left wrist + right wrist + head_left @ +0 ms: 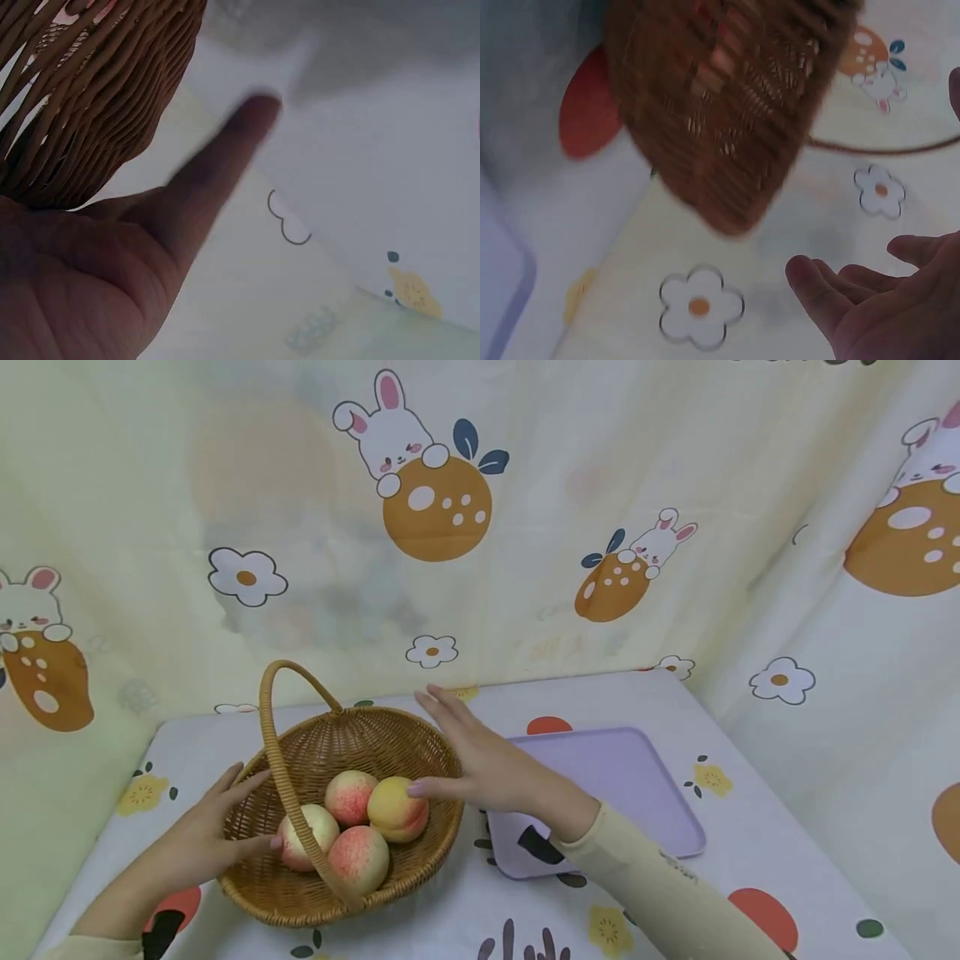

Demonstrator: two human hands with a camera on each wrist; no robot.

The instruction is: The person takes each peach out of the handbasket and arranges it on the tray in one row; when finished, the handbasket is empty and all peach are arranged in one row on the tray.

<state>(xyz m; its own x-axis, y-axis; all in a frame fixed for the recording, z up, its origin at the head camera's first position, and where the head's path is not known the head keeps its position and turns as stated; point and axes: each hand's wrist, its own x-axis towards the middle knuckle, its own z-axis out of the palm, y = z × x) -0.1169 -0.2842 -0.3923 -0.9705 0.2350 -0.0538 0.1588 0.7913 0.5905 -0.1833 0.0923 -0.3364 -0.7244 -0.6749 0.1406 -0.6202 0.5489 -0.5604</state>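
At the left we see the left hand (198,839) beside the basket (360,739), its fingers spread and uncurled, the thumb reaching toward the nearest peach; we cannot tell whether it touches. The basket is brown, woven and oval, on the left part of the printed surface (450,935), with a wrapped handle (273,743) arching over it. Inside, we count four peaches close together: a pale one blushed pink (322,827), partly behind the handle; a rosy one at the back (351,795); a speckled pink-and-cream one in front (360,860); and a yellow one, reddish below (393,806). By the right rim, the right hand (487,764) has its fingers extended, gripping nothing. Farther right lies a lilac tray (622,785), partly hidden by that arm.
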